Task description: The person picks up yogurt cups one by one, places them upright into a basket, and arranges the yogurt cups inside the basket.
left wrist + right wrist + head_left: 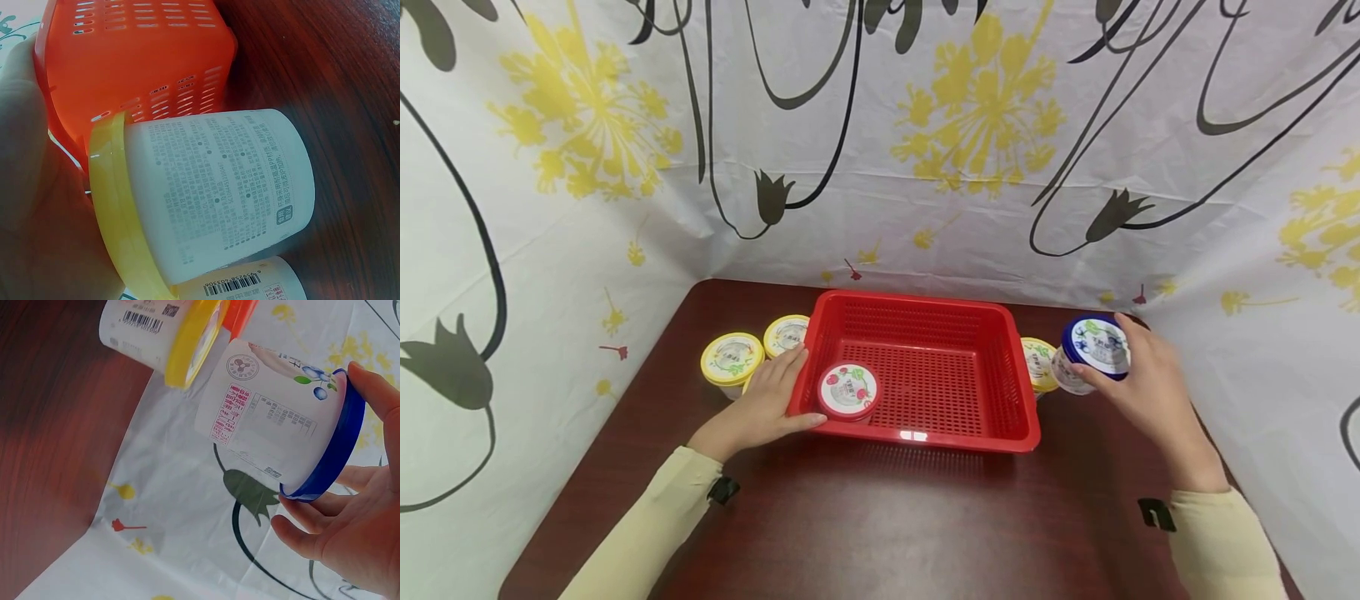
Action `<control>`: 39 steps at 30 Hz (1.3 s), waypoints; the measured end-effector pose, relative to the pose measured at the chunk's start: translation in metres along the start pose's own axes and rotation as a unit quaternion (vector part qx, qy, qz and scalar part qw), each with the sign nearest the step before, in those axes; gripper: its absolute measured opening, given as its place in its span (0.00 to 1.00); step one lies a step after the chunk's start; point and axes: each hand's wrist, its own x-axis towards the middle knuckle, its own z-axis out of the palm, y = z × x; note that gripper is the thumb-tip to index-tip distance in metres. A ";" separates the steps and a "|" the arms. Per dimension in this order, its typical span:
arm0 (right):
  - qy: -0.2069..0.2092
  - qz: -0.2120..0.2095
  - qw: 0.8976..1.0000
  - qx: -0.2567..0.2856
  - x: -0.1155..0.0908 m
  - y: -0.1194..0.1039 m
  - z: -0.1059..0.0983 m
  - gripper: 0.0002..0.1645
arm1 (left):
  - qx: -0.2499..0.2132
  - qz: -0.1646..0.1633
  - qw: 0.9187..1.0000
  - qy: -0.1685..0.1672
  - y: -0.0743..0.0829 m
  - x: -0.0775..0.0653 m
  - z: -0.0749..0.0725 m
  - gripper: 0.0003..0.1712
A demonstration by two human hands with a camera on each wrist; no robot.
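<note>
My right hand point(1157, 392) holds a white tub with a blue lid point(1096, 346), thumb and fingers around the lid's edge. The right wrist view shows blueberries printed on this tub point(269, 412), which hangs raised beside a yellow-lidded tub point(1039, 365). My left hand point(763, 404) grips the left front corner of a red plastic basket point(913, 437), thumb at the front rim and fingers along the left side. Inside that corner sits a tub with a red-rimmed strawberry lid point(848, 390). Close under the left hand, a yellow-lidded tub point(219, 194) stands against the basket's outer wall.
Left of the basket stand more yellow-lidded tubs, one at the outer side point(732, 358) and one farther back point(786, 333). The dark wooden table point(880, 533) is bordered at the back and sides by a patterned white cloth point(865, 208).
</note>
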 end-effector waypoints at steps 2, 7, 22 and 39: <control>-0.004 -0.005 1.000 0.001 0.002 -0.003 0.002 0.59 | -0.001 -0.001 1.000 0.000 0.000 0.000 0.000 0.69; -0.027 -0.007 1.000 0.004 0.005 -0.012 0.007 0.59 | -0.002 -0.002 1.000 -0.002 0.000 -0.001 0.000 0.69; -0.040 -0.049 0.998 0.025 0.018 -0.044 0.017 0.56 | -0.003 -0.005 1.000 0.000 0.001 -0.002 -0.001 0.70; -0.040 -0.106 0.992 0.053 0.024 -0.074 0.031 0.56 | 0.006 0.002 1.000 -0.002 0.001 0.000 0.000 0.68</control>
